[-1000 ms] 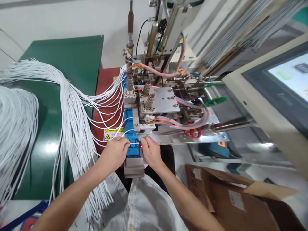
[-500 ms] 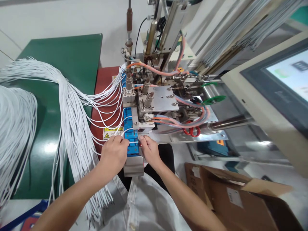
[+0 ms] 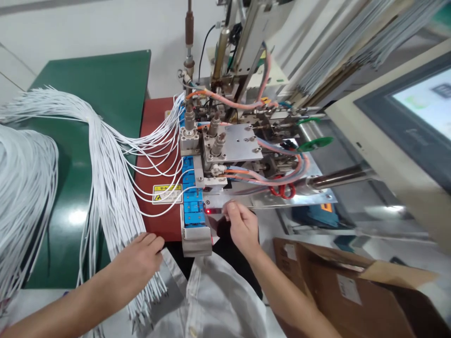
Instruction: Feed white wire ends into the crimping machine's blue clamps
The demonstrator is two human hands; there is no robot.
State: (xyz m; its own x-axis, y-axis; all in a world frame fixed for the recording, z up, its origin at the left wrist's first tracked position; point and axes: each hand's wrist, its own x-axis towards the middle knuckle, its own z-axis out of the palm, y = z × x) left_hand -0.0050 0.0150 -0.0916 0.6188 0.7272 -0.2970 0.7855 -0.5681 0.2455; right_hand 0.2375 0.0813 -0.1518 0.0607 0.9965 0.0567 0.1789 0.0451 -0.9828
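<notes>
A row of blue clamp blocks (image 3: 192, 202) runs down the front of a wire-processing machine (image 3: 232, 145), each holding the end of a thin white wire. My left hand (image 3: 139, 263) lies on the hanging bundle of white wires (image 3: 105, 188) near the red plate's front edge, its fingers bent around a few strands. My right hand (image 3: 241, 225) hovers just right of the blue blocks, beside a small red light (image 3: 208, 211), fingers pinched together; I cannot make out anything between them.
A green table (image 3: 95, 89) carries the wire bundles, with a second thick bundle (image 3: 21, 188) at far left. A touchscreen panel (image 3: 416, 117) stands at right. An open cardboard box (image 3: 352, 291) sits at lower right. A yellow warning label (image 3: 167, 193) is on the red plate.
Both hands left the blue clamp blocks. My left hand dropped back and left to the hanging wire bundle; my right hand shifted right, away from the blocks.
</notes>
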